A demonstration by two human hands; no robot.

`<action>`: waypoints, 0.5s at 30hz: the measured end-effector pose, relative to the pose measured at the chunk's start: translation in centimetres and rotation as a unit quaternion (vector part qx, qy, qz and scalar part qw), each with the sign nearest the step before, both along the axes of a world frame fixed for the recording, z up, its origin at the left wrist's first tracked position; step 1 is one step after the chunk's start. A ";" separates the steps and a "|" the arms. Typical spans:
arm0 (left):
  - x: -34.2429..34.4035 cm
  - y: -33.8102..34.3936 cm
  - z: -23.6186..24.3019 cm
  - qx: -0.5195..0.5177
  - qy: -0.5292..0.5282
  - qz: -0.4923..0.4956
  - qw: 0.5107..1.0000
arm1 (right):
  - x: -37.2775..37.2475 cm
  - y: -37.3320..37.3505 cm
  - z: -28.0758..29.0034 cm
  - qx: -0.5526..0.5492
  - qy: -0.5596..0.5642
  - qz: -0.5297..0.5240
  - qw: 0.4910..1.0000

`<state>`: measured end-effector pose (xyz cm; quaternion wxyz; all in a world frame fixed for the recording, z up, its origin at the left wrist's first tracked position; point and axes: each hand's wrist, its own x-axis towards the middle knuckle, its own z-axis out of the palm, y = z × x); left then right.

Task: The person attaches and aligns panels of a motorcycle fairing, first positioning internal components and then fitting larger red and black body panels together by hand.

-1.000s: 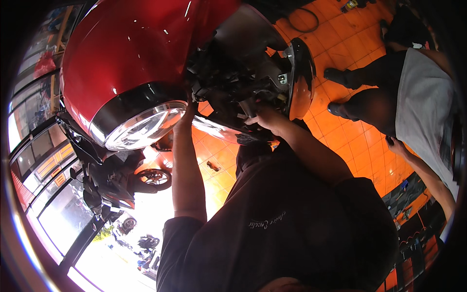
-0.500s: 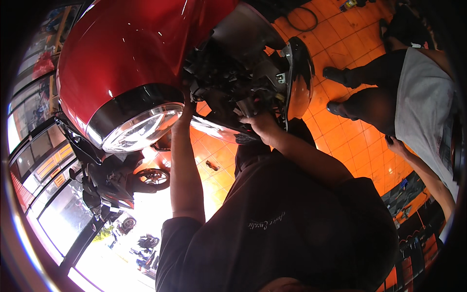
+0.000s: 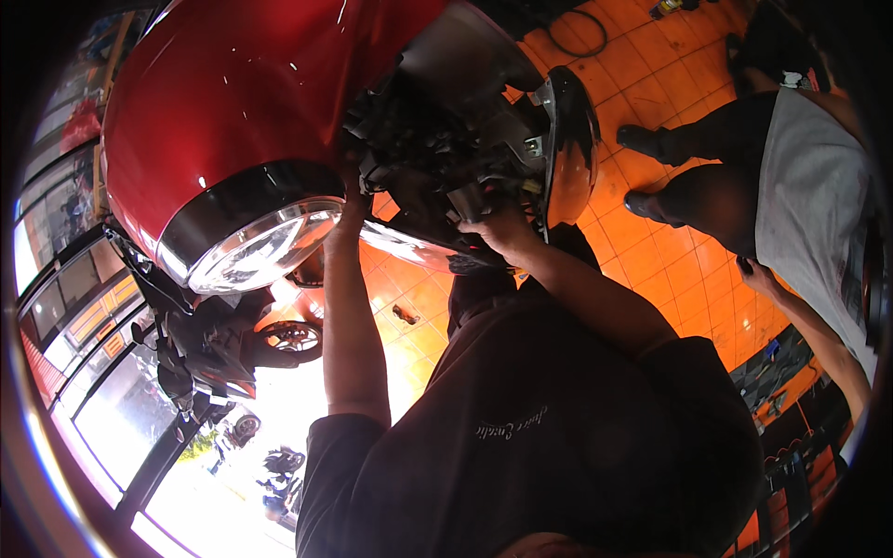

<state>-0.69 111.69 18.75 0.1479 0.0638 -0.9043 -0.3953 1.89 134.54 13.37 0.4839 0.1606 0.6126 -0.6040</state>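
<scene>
A red scooter front cover [image 3: 246, 102] with a black band and a clear headlight [image 3: 265, 246] fills the upper left. It stands apart from the scooter's dark inner body [image 3: 419, 130], where wiring and brackets show. My left hand [image 3: 350, 206] is at the cover's right edge, beside the headlight, its fingers mostly lost in shadow behind it. Inside the body, my right hand [image 3: 502, 232] closes against a dark grey, roughly cylindrical part [image 3: 468, 199]. The thumb lies below this part; the other fingers are partly hidden.
At the right stands another person [image 3: 809, 177] in a grey top. A black motorcycle [image 3: 209, 349] is parked at the left by glass panels. A small dark object [image 3: 405, 314] lies on the orange tiled floor [image 3: 651, 65], and a black hose [image 3: 579, 35] curls farther off.
The red cover and its headlight have shifted slightly left, and my left hand moved a little with them. My right hand stays almost in place.
</scene>
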 end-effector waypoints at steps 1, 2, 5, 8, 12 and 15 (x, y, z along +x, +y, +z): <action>-0.3 0.5 0.8 -0.029 0.000 -0.001 1.000 | 0.1 -0.1 -0.4 -0.019 -0.003 -0.009 1.000; -0.5 0.7 1.1 -0.057 0.000 -0.003 0.998 | 0.4 -0.2 -1.2 -0.038 -0.005 -0.018 0.999; 0.3 -0.1 0.0 -0.034 0.061 -0.036 0.997 | 0.5 -0.3 -2.1 -0.071 -0.011 -0.022 0.997; 0.3 0.0 0.0 -0.047 0.062 -0.046 0.996 | 0.3 -0.2 -2.2 -0.059 0.014 0.029 0.998; -1.0 1.5 1.6 -0.062 0.046 -0.048 0.996 | -1.0 -0.2 -0.8 0.021 0.061 0.147 0.987; -1.1 1.2 1.6 -0.087 0.052 -0.061 0.993 | -2.2 0.3 1.9 -0.016 0.065 0.161 0.985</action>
